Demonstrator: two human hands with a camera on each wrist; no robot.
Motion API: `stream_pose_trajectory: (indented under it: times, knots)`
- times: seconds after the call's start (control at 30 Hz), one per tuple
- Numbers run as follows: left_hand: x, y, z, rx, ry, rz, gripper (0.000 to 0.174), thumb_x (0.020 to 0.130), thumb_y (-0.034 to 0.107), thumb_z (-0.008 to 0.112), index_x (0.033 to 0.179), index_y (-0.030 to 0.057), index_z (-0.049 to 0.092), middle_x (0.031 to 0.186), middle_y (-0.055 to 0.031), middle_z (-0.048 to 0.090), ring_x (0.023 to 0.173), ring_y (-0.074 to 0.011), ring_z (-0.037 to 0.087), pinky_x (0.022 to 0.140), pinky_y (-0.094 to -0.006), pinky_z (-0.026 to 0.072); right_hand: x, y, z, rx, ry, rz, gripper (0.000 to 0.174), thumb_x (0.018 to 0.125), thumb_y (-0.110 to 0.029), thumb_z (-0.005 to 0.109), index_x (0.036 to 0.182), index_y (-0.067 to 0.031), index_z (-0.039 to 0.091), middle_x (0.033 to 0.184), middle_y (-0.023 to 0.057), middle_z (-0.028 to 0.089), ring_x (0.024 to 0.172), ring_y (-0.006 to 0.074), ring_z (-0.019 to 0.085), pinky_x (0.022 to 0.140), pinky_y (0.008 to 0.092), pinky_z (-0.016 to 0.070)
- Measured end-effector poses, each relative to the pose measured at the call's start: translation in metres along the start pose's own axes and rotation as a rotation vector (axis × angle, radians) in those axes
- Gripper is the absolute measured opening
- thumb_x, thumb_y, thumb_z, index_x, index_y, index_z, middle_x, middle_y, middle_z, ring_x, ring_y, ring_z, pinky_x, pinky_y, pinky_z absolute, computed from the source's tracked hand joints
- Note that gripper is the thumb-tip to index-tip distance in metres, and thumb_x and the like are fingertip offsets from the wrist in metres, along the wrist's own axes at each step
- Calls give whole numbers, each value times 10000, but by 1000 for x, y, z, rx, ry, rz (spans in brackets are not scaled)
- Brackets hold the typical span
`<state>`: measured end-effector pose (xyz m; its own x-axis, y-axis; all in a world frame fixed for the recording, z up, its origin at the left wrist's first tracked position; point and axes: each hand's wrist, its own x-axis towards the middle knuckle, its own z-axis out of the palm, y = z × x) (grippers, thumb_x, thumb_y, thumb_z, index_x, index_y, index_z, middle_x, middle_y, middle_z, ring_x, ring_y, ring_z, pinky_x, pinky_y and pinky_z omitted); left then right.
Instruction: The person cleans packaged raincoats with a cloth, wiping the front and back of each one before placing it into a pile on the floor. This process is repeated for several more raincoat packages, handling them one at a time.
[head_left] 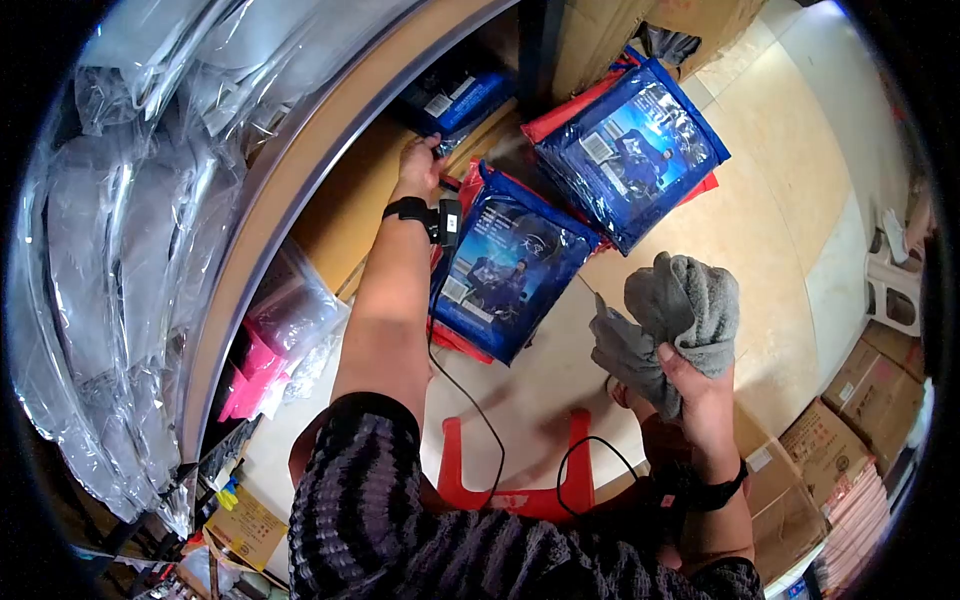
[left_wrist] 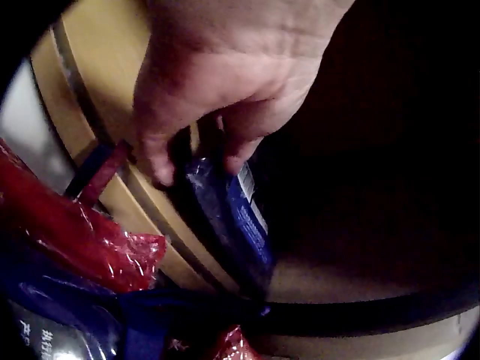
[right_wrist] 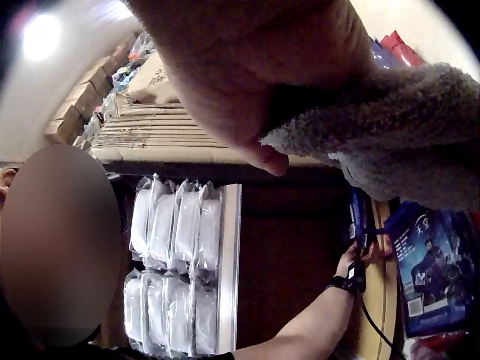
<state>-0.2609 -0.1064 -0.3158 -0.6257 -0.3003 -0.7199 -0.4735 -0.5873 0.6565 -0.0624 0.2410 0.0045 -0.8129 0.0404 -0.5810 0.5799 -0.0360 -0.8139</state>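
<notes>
The blue packet (head_left: 465, 98) lies in the dark recess beside the wooden ledge (left_wrist: 142, 199); its slick wrap could slip if pinched only at the end, or snag on the ledge if drawn out tilted. That end sits between the bent thumb and fingers of the left hand (left_wrist: 232, 75), which grips it lightly at the fingertips. Farther out, the right hand (head_left: 703, 405) clutches a bunched grey cloth (head_left: 690, 310), well apart from the packet.

Black-and-grey striped, textured short sleeves (head_left: 365, 480); black wrist straps (head_left: 408, 209) with boxy cameras (head_left: 449, 222) and thin black cables (head_left: 480, 412).
</notes>
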Motion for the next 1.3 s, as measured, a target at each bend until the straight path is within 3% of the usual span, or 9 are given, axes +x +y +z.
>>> stream_pose_trajectory:
  times: [0.1, 0.33, 0.47, 0.63, 0.73, 0.83, 0.97, 1.1, 1.3]
  knots:
    - [5, 9, -5, -229, -81, 55, 161, 799, 4, 564, 952, 50, 547, 897, -87, 568, 838, -231, 577, 741, -381, 529, 0, 1, 2, 0, -17, -51, 420, 803, 13, 577, 1209, 42, 474, 1147, 101, 568, 1011, 191, 542, 889, 318, 430]
    - [-104, 52, -35, -187, -204, -205, 127, 791, 74, 569, 886, 25, 499, 841, -88, 548, 765, -221, 549, 682, -369, 511, -5, 12, -6, -66, -85, -70, 405, 805, -18, 597, 1197, 21, 504, 1122, 82, 585, 993, 165, 548, 855, 307, 447]
    - [-135, 38, -30, -204, -54, -37, 204, 813, 50, 579, 1011, 11, 549, 956, -98, 613, 857, -239, 601, 735, -369, 532, -16, 8, 3, 25, -129, -116, 375, 799, -62, 629, 1157, 4, 539, 1051, 67, 606, 939, 161, 567, 822, 300, 456]
    - [-219, 58, -16, 10, -281, 80, 148, 807, 20, 572, 948, -21, 585, 918, -110, 637, 837, -238, 629, 803, -371, 534, -18, 13, 4, 83, -201, -150, 383, 806, -162, 667, 1124, 7, 537, 1022, 47, 591, 933, 154, 555, 821, 301, 450]
    - [-302, 59, -18, 132, -423, 35, 182, 801, 26, 565, 970, -34, 594, 945, -129, 644, 859, -227, 637, 828, -376, 530, -21, 22, 16, -15, -258, -261, 437, 813, -220, 671, 1147, 13, 514, 1046, 88, 583, 966, 193, 547, 848, 317, 441]
    - [-395, 42, 0, 230, -498, 61, 292, 804, 19, 552, 1094, -11, 551, 1010, -99, 628, 924, -201, 615, 852, -351, 507, -52, 19, 36, -387, -385, -608, 531, 845, -353, 617, 1244, -35, 468, 1307, 165, 422, 1149, 294, 453, 977, 372, 359]
    - [-454, 14, 3, 203, -636, 49, 384, 813, -2, 555, 1193, 33, 513, 1092, -41, 597, 1008, -150, 566, 841, -297, 482, -39, 52, 46, -761, -101, -1019, 641, 924, -503, 404, 1355, -30, 373, 1373, 99, 382, 1162, 243, 450, 984, 340, 361]
    - [-484, 20, 1, 418, -750, -58, 467, 762, -38, 607, 1212, 22, 495, 1105, -77, 607, 955, -169, 611, 862, -310, 497, 12, 66, 10, -41, -571, -336, 568, 949, -435, 424, 1349, -34, 379, 1278, 75, 474, 1030, 180, 514, 915, 297, 420]
    - [-473, 17, -3, 503, -897, -114, 577, 713, -23, 686, 1249, 19, 477, 1136, -67, 599, 990, -148, 583, 894, -293, 462, 21, 94, -13, 546, -366, 43, 423, 958, -307, 466, 1279, -39, 406, 1131, 86, 547, 981, 177, 524, 841, 293, 452]
